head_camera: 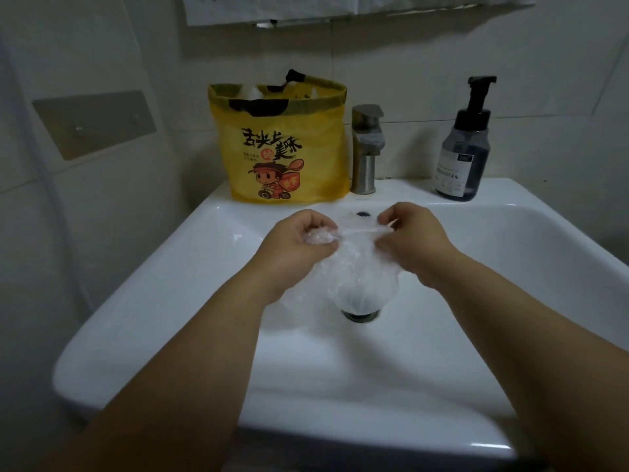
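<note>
The white sink (143,301) left open basin on both sides of the arms and toward the near rim. At its back ledge a yellow bag (282,155), a steel faucet (366,148) and a dark soap bottle (463,148) stood in a row, well apart from the hands. The clear plastic bag (354,267) hung over the basin, its rounded bottom just above the drain (360,315). The left hand (299,240) gripped a bunched part of the bag's top with curled fingers. The right hand (412,236) pinched the other end, and a thin strip of plastic was stretched between them.
</note>
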`<state>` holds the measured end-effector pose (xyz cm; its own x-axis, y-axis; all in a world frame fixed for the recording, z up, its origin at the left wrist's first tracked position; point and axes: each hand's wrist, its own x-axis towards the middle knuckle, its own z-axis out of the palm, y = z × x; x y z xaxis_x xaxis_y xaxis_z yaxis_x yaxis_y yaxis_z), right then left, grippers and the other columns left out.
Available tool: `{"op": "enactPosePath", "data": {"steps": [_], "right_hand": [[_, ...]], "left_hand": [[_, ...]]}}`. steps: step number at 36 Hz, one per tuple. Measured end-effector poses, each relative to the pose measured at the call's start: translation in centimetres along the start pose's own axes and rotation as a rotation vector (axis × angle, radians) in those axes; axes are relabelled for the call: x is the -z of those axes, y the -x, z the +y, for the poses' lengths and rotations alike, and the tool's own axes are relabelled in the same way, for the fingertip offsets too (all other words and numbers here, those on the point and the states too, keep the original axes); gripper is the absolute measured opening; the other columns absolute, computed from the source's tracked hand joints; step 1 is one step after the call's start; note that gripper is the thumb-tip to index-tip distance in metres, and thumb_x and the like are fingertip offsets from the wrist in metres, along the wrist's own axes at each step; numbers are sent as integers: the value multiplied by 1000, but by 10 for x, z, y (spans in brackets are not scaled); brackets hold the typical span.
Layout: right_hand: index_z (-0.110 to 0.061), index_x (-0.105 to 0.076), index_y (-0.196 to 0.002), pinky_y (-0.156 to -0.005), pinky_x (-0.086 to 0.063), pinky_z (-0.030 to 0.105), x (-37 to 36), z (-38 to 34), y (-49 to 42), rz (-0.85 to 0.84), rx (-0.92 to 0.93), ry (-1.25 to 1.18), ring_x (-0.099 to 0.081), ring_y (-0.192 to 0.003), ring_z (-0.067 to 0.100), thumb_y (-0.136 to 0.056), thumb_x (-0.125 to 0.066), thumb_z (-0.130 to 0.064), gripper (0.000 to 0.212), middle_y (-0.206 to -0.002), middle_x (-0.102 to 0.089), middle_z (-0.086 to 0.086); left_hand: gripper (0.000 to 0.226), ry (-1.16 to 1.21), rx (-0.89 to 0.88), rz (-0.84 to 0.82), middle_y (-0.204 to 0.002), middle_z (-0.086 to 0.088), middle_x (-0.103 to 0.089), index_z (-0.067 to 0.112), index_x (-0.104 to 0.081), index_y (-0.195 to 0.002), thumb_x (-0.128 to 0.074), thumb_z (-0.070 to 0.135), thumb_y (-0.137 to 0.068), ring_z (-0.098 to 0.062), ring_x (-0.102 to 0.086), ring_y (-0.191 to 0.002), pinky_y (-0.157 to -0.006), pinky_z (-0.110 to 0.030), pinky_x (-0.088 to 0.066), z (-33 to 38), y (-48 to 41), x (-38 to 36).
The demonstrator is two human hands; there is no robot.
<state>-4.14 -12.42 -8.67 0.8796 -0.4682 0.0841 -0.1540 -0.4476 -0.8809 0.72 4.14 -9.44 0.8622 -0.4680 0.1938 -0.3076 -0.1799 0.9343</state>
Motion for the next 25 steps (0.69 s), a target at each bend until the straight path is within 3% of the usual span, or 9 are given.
{"op": "enactPosePath", "data": {"steps": [2, 5, 8, 11, 15, 17, 20, 23, 25], "right_hand": [[-16, -57, -103, -73, -50, 32, 3, 6, -4, 172, 18, 217, -54, -84, 21, -88, -52, 0, 22, -95, -55, 3], [-10, -51, -112, -68, -47, 33, 9, 12, -8, 290, -64, 143, -54, -81, 25, -89, -48, -6, 23, -94, -54, 6], [-11, -45, -128, -52, -47, 29, 11, 6, -4, 92, -182, -59, -60, -73, 25, -92, -48, -5, 36, -102, -53, 11], [-17, -41, -140, -64, -51, 31, 12, -6, 2, -251, -209, -435, -61, -82, 24, -91, -56, -5, 53, -119, -52, 13], [-14, -54, -112, -65, -39, 31, 17, -13, 3, -526, -149, -786, -51, -79, 23, -75, -59, -17, 38, -101, -52, 8], [-8, -51, -116, -69, -38, 34, 17, -12, 3, -530, -115, -763, -48, -84, 27, -66, -60, -14, 51, -104, -53, 10], [-8, -44, -138, -95, -49, 47, 7, -7, 6, -477, -54, -505, -60, -102, 38, -71, -70, -4, 72, -117, -61, 14], [-2, -62, -115, -94, -52, 47, -4, -7, 13, -357, 3, -337, -65, -101, 31, -88, -60, -1, 26, -112, -66, 17], [0, -66, -102, -86, -56, 40, -7, -8, 14, -310, 19, -404, -68, -90, 27, -92, -55, -2, 15, -100, -70, 15]], "left_hand": [[23, -9, -1, -25, -88, 3, -61, 27, -62, -85, -70, 5, -85, -10, -56, -70, -64, -18, -48, 2, 2, 1], [24, -75, 24, -106, -88, 4, -61, 29, -64, -90, -72, 7, -84, -10, -54, -65, -58, -17, -47, 3, 4, 1], [26, -102, 76, -160, -98, 1, -64, 30, -66, -97, -78, 15, -79, -14, -60, -77, -68, -23, -52, 3, 6, 1], [17, -90, 109, -118, -99, 1, -67, 26, -69, -96, -77, 24, -81, -14, -63, -79, -66, -23, -52, 1, 4, 3], [8, -115, 90, 40, -80, 4, -61, 24, -64, -87, -63, 29, -93, -11, -53, -65, -58, -22, -42, -2, -1, 6], [11, -71, 87, 83, -77, 4, -58, 25, -60, -86, -59, 30, -96, -12, -50, -64, -60, -23, -41, -2, -3, 7], [9, 12, 75, 110, -83, 0, -61, 27, -59, -87, -60, 30, -96, -16, -54, -71, -68, -29, -44, 0, -3, 5], [8, 53, 63, 83, -82, 1, -63, 27, -59, -87, -63, 28, -94, -13, -56, -68, -64, -25, -45, 1, -1, 3], [9, 71, 59, 48, -79, 4, -62, 25, -59, -85, -66, 25, -92, -6, -56, -61, -56, -20, -45, 2, 0, 2]]}}
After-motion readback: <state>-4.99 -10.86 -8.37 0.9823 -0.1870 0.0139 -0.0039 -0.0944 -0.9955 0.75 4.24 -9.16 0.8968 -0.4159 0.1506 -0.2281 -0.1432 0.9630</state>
